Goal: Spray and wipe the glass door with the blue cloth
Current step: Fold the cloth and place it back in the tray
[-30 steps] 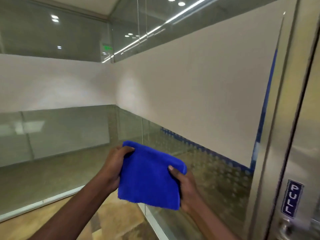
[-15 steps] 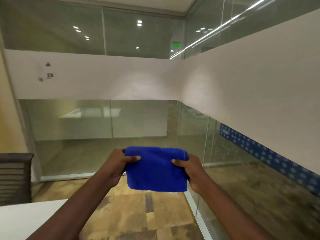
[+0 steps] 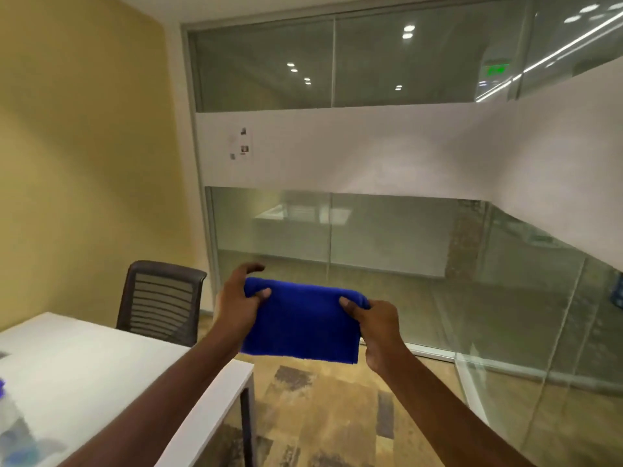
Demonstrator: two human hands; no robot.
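I hold a folded blue cloth in front of me with both hands. My left hand pinches its upper left corner, with the index finger lifted off. My right hand grips the upper right corner. The cloth hangs flat between them at about waist height. Glass partition walls with a frosted white band fill the view ahead and to the right. The glass door is out of view. A blurred clear bottle with blue parts stands on the table at the lower left edge; I cannot tell if it is the spray.
A white table fills the lower left, its corner close under my left forearm. A dark mesh-back office chair stands behind it against the yellow wall. Patterned brown carpet lies between the table and the glass.
The view has swung left, away from the door frame with the PULL sign, toward the table, chair and yellow wall. Both hands kept hold of the cloth, now spread wider.
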